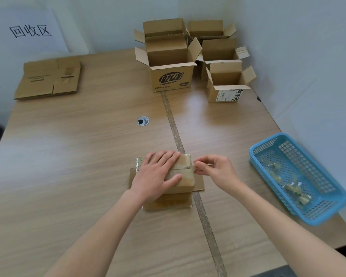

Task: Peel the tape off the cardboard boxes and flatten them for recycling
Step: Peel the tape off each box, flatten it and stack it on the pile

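Note:
A small cardboard box (185, 179) stands upside down near the table's front middle, its flaps spread on the table and clear tape (185, 166) across its top. My left hand (157, 174) lies flat on the box top, fingers straight, pressing it down. My right hand (214, 168) is at the box's right edge, thumb and forefinger pinching the end of the tape there. Several opened boxes (171, 62) stand at the back of the table.
A flattened box (48, 77) lies at the back left under a wall sign. At the right edge sits a blue plastic basket (268, 154) holding crumpled tape scraps. A cable grommet (142, 121) is in the table's middle. A taped seam runs front to back.

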Demonstrator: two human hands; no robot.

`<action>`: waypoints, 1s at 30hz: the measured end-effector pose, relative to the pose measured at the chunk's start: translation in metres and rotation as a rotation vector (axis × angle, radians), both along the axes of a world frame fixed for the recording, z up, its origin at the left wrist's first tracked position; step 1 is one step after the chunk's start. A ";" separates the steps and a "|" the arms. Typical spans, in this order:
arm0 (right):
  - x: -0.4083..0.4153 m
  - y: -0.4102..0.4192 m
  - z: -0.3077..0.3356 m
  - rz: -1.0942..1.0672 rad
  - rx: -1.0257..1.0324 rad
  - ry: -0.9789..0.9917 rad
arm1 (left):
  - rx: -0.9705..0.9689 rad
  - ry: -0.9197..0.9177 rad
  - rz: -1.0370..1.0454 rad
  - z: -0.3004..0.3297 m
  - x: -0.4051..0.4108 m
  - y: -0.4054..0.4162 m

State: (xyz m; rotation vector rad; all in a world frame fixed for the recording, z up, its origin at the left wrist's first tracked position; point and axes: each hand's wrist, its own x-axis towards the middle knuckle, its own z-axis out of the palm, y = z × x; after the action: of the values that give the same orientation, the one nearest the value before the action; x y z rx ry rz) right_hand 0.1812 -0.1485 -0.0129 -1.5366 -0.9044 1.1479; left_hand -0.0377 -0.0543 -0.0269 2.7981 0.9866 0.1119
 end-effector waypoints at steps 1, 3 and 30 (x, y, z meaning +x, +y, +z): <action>0.004 -0.005 -0.001 0.018 -0.033 0.094 | -0.005 -0.002 -0.022 0.000 -0.002 0.001; 0.015 -0.012 -0.002 -0.023 -0.064 0.200 | -0.023 -0.004 -0.060 0.001 -0.005 0.002; 0.011 -0.005 0.003 -0.055 0.064 -0.550 | -0.028 -0.025 -0.145 -0.001 -0.012 0.000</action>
State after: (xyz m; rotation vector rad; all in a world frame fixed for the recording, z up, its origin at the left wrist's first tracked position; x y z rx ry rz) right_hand 0.1918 -0.1538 -0.0103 -1.8474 -1.2335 0.6510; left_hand -0.0497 -0.0542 -0.0274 2.8238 0.7702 0.1124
